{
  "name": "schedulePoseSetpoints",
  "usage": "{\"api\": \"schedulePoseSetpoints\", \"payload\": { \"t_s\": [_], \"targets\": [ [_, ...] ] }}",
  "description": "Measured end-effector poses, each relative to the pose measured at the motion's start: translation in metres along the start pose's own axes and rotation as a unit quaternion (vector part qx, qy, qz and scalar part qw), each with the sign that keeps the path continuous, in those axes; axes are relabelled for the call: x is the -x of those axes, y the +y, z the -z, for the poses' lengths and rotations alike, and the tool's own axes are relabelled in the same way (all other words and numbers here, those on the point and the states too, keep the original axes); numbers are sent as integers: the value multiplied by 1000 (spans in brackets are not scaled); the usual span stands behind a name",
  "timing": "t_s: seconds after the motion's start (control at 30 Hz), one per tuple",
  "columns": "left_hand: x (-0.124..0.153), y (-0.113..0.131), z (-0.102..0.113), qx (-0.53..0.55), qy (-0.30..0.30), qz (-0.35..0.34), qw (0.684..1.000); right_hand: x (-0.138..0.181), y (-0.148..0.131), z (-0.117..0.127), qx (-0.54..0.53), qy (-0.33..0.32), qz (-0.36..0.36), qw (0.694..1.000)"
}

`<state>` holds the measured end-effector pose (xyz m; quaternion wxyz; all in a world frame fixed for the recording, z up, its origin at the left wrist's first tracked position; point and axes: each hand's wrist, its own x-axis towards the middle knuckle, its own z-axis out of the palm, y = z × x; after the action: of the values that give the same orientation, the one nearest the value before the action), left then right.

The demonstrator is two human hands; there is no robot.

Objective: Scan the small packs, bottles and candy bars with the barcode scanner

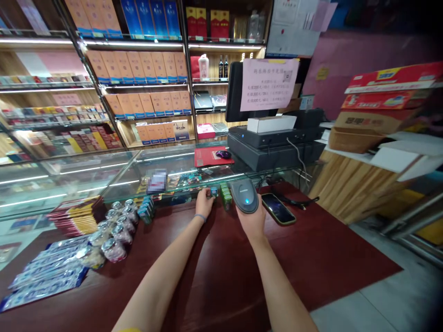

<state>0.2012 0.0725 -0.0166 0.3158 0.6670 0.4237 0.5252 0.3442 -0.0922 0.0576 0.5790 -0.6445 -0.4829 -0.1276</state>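
Wall shelves [134, 44] stacked with boxed goods, behind a glass display case [86, 177]. Nearer me, a dark red tabletop [221, 272]. At its far side, a black cash drawer [249, 152], a monitor [234, 94] above it with a pink notice hung over. Left end of tabletop: blue-and-white packets [50, 267] fanned out, lidded jars [122, 232] bunched beside them.

Right hand [252, 219]: grip wrapped round a grey scanner [245, 196], blue light lit; most fingers hidden beneath. Phone [278, 209] flat just right of it. Left hand [203, 203]: grip narrowed to a pinch on a small blue pack [213, 191], near the tabletop's far edge; cannot tell if lifted. Row of green packs [226, 196] between the hands, just beside the blue one.
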Motion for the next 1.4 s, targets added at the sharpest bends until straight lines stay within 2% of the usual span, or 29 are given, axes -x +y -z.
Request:
{"api": "schedulePoseSetpoints", "payload": {
  "t_s": [0.2, 0.33, 0.5, 0.77, 1.03, 1.13, 1.2, 1.4],
  "targets": [
    [-8, -5, -21, -17, 9, 17, 1000, 0, -1, 2, 10, -15, 3, 1000],
    [-9, -2, -28, -31, 16, 14, 999, 0, 2, 1, 12, -8, -5, 1000],
    [-7, 2, -29, -58, 23, 8, 998, 0, 4, 0, 6, 11, 10, 1000],
    [-3, 7, -25, -137, 10, 16, 990, 2, 11, -6, -7, 30, -12, 999],
    [2, 14, -22, -112, 6, 31, 993, 1, 4, -4, -31, -11, -37, 999],
    [8, 13, -10, -84, 26, 32, 996, 2, -2, -3, -19, -14, -26, 999],
    [15, 14, 6, -78, 36, 10, 996, 4, -4, -3, -11, -23, -16, 1000],
    [50, 28, 87, -106, 91, -81, 987, 12, -13, -6, 22, -40, 11, 999]
  ]
}}
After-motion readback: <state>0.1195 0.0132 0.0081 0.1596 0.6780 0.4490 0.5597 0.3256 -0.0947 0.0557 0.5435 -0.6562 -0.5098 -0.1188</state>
